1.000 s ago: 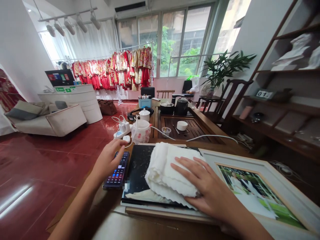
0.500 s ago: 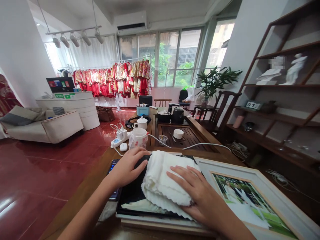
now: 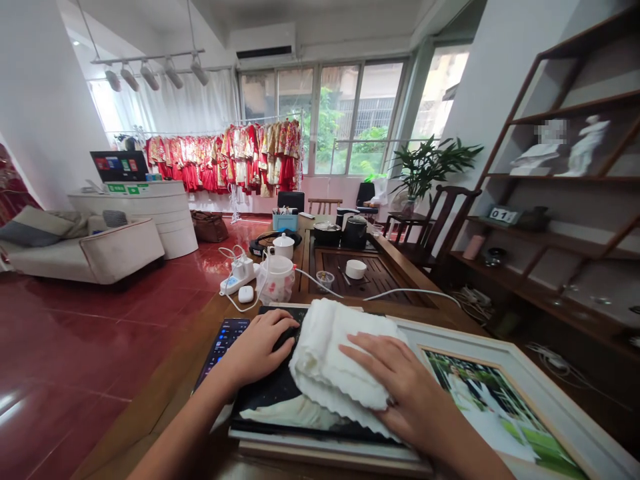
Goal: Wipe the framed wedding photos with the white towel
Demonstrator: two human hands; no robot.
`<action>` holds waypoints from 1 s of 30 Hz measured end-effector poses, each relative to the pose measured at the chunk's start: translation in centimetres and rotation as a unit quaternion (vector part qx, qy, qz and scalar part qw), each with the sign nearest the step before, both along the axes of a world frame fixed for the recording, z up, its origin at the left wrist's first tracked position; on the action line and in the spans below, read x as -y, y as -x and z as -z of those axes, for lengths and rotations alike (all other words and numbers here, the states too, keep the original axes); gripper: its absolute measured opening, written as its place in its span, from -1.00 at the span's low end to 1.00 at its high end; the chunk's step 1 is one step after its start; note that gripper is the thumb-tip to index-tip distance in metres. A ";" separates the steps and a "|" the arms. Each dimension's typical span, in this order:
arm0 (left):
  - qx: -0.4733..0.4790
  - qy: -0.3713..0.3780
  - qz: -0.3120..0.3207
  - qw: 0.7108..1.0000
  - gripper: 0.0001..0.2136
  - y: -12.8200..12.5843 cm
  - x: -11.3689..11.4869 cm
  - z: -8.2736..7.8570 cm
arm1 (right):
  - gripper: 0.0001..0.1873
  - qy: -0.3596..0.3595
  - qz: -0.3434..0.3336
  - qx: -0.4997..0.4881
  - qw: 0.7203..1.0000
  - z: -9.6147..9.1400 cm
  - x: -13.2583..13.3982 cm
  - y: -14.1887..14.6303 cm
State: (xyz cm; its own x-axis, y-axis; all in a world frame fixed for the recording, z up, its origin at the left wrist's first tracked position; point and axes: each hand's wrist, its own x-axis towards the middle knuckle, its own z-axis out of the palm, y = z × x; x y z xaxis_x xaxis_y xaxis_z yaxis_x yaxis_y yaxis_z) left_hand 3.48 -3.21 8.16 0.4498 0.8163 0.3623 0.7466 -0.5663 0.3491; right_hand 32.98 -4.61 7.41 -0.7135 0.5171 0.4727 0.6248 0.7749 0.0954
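Observation:
A thick, folded white towel [image 3: 335, 353] with wavy edges lies on a dark framed picture [image 3: 270, 393], which rests on a stack of frames. My right hand [image 3: 393, 373] holds the towel at its right side, fingers stretched over the top and thumb at the lower edge. Left of the towel, my left hand [image 3: 265, 343] rests flat on the dark picture with its fingers apart, holding nothing. Part of the picture is hidden by the towel and both hands.
A phone [image 3: 220, 350] lies left of my left hand. To the right is a white-framed wedding photo [image 3: 485, 393]. Beyond the frames stand a plastic tub [image 3: 277, 277], a power strip [image 3: 235, 283], a white cup [image 3: 355, 269] and a tea tray [image 3: 395, 270]. A white cable [image 3: 410, 289] crosses the table.
My right hand and the towel have shifted slightly right across the picture. My left hand has moved a little down on the picture, and more of the phone now shows.

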 end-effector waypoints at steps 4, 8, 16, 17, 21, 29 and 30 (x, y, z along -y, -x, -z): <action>-0.006 0.005 -0.001 1.000 -0.75 0.1 0.0 0.0 | -0.15 0.015 -0.002 0.005 1.000 -0.1 -0.1 -0.1; -0.007 0.003 -0.005 1.000 -0.75 0.2 -0.1 0.2 | -0.28 0.001 0.039 -0.010 0.999 0.1 -0.6 -0.6; -0.006 0.005 0.000 1.000 -0.74 0.2 -0.1 0.3 | -0.07 0.010 -0.036 0.019 0.999 0.0 0.0 -0.1; -0.005 0.005 0.000 1.000 -0.74 0.2 -0.1 0.3 | -0.08 0.008 -0.037 0.017 0.999 -0.1 -0.1 -0.2; -0.009 0.008 -0.004 1.000 -0.74 0.3 -0.1 0.6 | -0.15 -0.021 -0.002 -0.010 1.000 0.3 -0.8 -0.8; -0.013 0.010 -0.004 1.000 -0.74 0.2 -0.2 0.3 | -0.08 -0.002 -0.051 0.007 0.999 0.2 -0.4 -0.3; -0.013 0.010 -0.003 1.000 -0.74 0.2 -0.2 0.2 | -0.08 0.000 -0.053 0.008 0.999 0.1 -0.4 -0.2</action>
